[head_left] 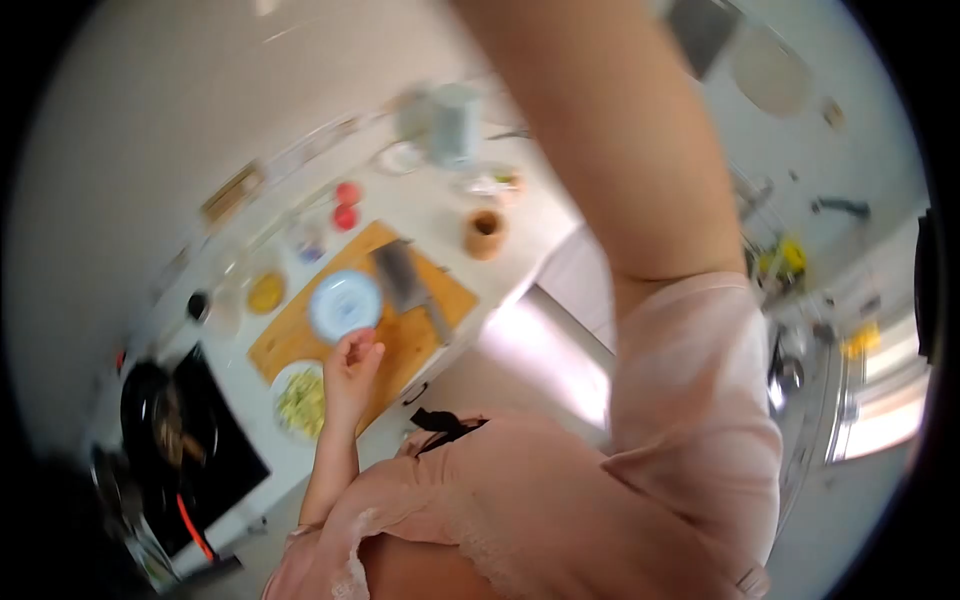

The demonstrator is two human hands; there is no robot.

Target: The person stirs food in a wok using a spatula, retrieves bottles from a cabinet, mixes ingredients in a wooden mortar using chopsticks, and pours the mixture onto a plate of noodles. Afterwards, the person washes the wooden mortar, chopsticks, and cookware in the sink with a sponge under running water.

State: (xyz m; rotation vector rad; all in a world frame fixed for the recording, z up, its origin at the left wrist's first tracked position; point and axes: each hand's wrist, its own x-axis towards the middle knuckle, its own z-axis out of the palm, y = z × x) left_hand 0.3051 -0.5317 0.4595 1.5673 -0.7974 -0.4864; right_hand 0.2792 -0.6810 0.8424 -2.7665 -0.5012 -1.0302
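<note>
My left hand [354, 367] hangs over the near edge of the wooden cutting board [405, 345], fingers loosely bent and the thumb apart from them. Its fingertips overlap the lower rim of a blue-white plate [345, 305]; whether they touch it I cannot tell. No object shows in the hand. A cleaver [400, 278] lies on the board, right of the plate. Below and left of the plate is a white dish holding chopped pale-green vegetable [302, 402]. My right arm is raised across the upper right, and its hand lies outside the picture.
Left on the counter, a black stove [225, 440] carries a dark pan [165, 420] with food inside. Behind the board are a bowl of yellow liquid [266, 292] and two red round items [345, 206]. A brown pot [485, 234] and pale-blue container [455, 125] stand farther right.
</note>
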